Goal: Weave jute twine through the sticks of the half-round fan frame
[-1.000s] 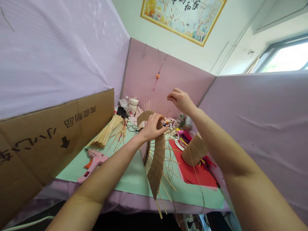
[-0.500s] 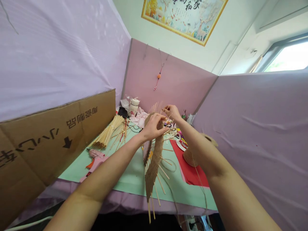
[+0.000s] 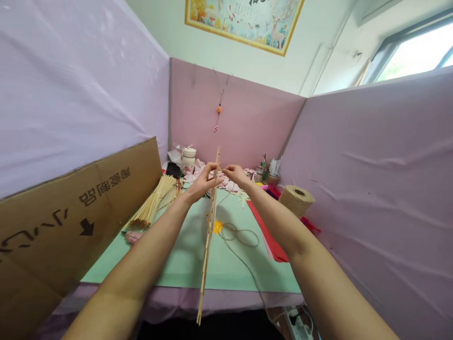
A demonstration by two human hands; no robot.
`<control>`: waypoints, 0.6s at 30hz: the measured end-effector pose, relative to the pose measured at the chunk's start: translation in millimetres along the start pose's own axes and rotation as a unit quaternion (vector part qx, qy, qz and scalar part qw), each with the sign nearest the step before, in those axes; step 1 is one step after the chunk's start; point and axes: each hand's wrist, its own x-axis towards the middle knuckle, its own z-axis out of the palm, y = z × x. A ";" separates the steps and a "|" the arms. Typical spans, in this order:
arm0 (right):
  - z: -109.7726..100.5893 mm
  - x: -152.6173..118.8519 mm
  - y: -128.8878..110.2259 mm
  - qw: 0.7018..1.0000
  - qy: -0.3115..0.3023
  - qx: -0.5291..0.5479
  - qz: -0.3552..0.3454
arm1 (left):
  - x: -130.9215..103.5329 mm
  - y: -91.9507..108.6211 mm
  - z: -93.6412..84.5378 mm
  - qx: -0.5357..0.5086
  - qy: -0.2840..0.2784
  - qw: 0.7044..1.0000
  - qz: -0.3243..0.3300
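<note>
On my remote feed, the person's slim, bare left hand and slim, bare right hand showed above the flat mint-green table cover. I saw smooth, bare forearms, broadening toward the elbows. Below the cover's near edge lay a plain black patch, too dark for me to identify as clothing.

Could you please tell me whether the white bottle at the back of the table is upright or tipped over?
Upright: the bottle has its lid on top.
</note>
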 end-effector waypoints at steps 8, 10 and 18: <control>-16.8 2.2 4.4 0.994 0.083 0.060 -0.027 | 20.3 -6.4 -36.8 -0.072 -0.017 0.997 0.013; -17.6 1.4 4.1 0.993 0.088 0.072 -0.031 | 27.5 -1.6 -43.2 -0.075 -0.020 0.997 0.009; -20.4 -9.2 4.5 0.993 0.065 0.086 -0.048 | 22.9 9.6 -68.5 -0.072 -0.097 0.992 -0.038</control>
